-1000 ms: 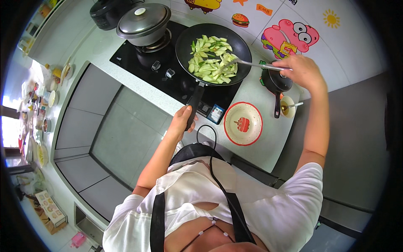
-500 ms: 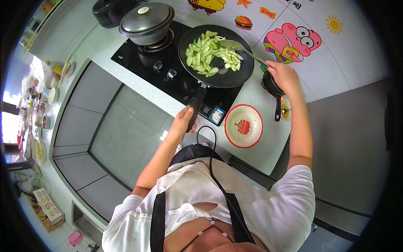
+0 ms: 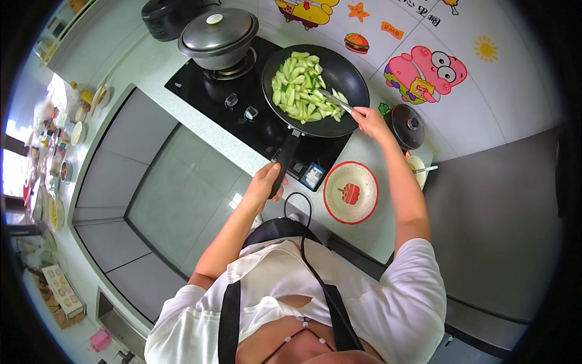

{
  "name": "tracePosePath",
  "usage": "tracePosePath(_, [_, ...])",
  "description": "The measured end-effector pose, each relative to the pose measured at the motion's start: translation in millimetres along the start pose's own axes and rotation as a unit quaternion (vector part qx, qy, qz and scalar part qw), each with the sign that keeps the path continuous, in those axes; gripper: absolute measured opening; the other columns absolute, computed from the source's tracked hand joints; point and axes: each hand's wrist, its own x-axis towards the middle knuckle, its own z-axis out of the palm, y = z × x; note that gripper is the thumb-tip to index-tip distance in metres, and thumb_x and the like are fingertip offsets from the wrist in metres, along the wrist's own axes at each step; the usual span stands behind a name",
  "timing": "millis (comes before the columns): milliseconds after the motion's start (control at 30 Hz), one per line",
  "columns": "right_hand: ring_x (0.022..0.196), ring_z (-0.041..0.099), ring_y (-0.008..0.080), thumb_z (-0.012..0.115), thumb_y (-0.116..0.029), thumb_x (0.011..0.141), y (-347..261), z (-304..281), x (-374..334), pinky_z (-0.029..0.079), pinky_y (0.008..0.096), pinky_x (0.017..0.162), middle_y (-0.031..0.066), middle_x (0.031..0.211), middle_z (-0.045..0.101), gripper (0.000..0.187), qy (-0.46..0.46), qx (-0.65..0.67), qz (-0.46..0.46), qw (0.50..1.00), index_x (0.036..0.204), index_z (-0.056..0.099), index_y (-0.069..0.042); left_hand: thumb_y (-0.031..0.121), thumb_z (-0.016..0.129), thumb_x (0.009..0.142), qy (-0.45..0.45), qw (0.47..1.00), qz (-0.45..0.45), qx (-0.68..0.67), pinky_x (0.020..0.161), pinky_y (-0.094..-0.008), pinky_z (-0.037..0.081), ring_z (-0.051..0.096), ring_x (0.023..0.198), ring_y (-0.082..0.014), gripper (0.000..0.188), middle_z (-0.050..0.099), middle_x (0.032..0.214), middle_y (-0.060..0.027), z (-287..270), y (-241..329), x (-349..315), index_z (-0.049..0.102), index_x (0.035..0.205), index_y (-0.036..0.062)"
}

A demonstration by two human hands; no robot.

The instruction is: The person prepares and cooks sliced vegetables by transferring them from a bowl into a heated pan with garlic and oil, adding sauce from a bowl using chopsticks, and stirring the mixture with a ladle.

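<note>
Stovetop (image 3: 203,92) action: left hand (image 3: 267,180) clamped on pan handle (image 3: 287,156), right hand (image 3: 371,123) on spatula (image 3: 337,102)!
Pan (image 3: 348,88) looks heavy; handle's the hold.

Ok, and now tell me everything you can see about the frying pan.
The frying pan is round, wide and dark, with sloping walls and a smooth, coated-looking inside. Its black handle, joined by a silvery fitting, points toward the person and is gripped by the left hand. Pale green vegetable pieces cover much of the inside, leaving the right side mostly bare. The right hand holds a metal utensil reaching into it. The pan is over the black stovetop; its underside is hidden.
</note>
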Motion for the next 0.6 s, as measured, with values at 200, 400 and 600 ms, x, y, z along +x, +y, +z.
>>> tracePosePath(200, [0.071, 0.06, 0.0324, 0.056, -0.039, 0.08, -57, -50, -72, 0.047, 0.0412, 0.064, 0.0125, 0.077, 0.063, 0.032, 0.111, -0.265, -0.093, 0.953, 0.107, 0.06, -0.022, 0.03, 0.039, 0.092, 0.003, 1.0, -0.002, 0.0, 0.035, -0.0226, 0.032, 0.043, 0.04, -0.0107, 0.032, 0.054, 0.072, -0.0072, 3, 0, 2, 0.047, 0.097, -0.0009])
tracePosePath(400, [0.063, 0.06, 0.0303, 0.056, -0.034, 0.08, -67, -89, -86, 0.046, 0.0401, 0.056, 0.0121, 0.07, 0.061, 0.03, 0.157, -0.436, -0.157, 0.872, 0.106, 0.058, -0.019, 0.032, 0.038, 0.093, 0.006, 1.0, 0.002, 0.0, 0.036, -0.0218, 0.031, 0.043, 0.041, -0.0105, 0.032, 0.054, 0.072, -0.0066, -1, -2, 3, 0.046, 0.095, 0.0007])
tracePosePath(600, [0.059, 0.059, 0.029, 0.059, -0.029, 0.079, -42, -114, -55, 0.046, 0.0396, 0.052, 0.0136, 0.065, 0.059, 0.025, 0.129, -0.476, -0.143, 0.858, 0.098, 0.061, -0.013, 0.032, 0.039, 0.093, 0.002, 1.0, 0.004, 0.001, 0.035, -0.0221, 0.031, 0.043, 0.041, -0.0104, 0.032, 0.054, 0.072, -0.0066, 2, 0, 2, 0.046, 0.094, 0.0006])
